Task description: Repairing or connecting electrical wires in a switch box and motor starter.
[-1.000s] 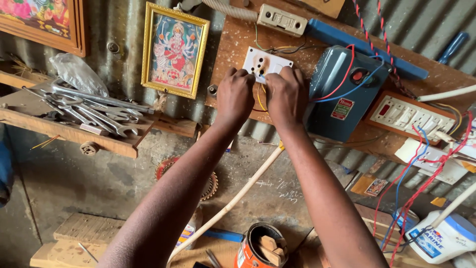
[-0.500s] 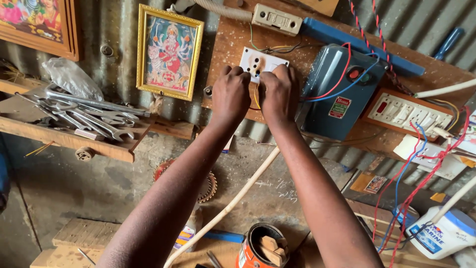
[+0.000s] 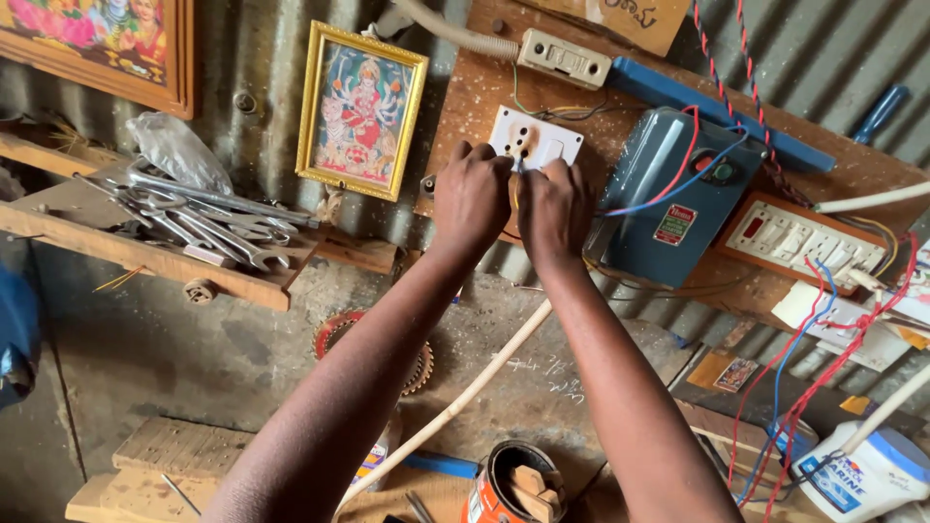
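Pressing against a white socket plate (image 3: 535,141) on the wooden board (image 3: 465,107), the left hand (image 3: 472,199) is curled closed; the right hand (image 3: 552,205) pinches thin wires (image 3: 516,169) at the socket; a blue metal box (image 3: 668,199) sits just beside.

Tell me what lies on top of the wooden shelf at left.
A pile of metal wrenches lies on the wooden shelf, with a crumpled clear plastic bag behind them. What sits beneath the pile is covered.
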